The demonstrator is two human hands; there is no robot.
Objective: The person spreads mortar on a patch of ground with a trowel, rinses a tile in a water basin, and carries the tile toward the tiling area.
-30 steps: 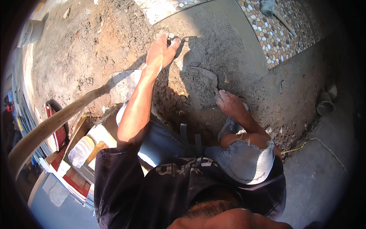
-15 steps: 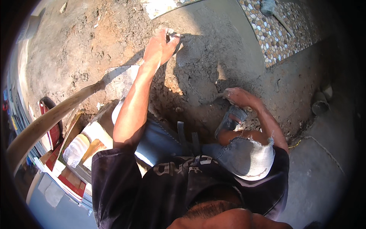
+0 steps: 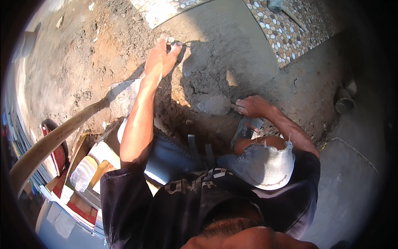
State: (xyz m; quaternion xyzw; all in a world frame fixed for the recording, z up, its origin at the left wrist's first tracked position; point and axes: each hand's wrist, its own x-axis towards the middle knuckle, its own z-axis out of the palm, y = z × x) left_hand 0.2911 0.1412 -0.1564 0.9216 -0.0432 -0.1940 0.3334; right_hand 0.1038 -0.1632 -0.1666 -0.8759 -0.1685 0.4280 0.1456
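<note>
My right hand (image 3: 256,106) is closed round the handle of a trowel, right of centre. The trowel's rounded blade (image 3: 213,104), smeared with grey, rests flat on the wet mortar (image 3: 211,76). My left arm reaches forward over the rough ground. My left hand (image 3: 163,59) is low beside the mortar's left edge, with thumb and fingers curled toward each other. Whitish matter shows at the fingertips; whether it is a small piece or a coating I cannot make out. Beyond the mortar lies a smooth grey screeded strip (image 3: 248,37).
Pebble-mosaic tiles (image 3: 282,35) lie far right, a mallet (image 3: 275,6) on them. Another mosaic piece (image 3: 159,10) is at the top. A wooden-handled shovel (image 3: 62,133) lies left, near a plastic cup (image 3: 84,172). Rough soil (image 3: 103,45) spreads far left.
My right hand has brought the trowel blade out flat onto the mortar, where before it was barely visible. My left hand stays curled in much the same place. The whole view has shifted slightly.
</note>
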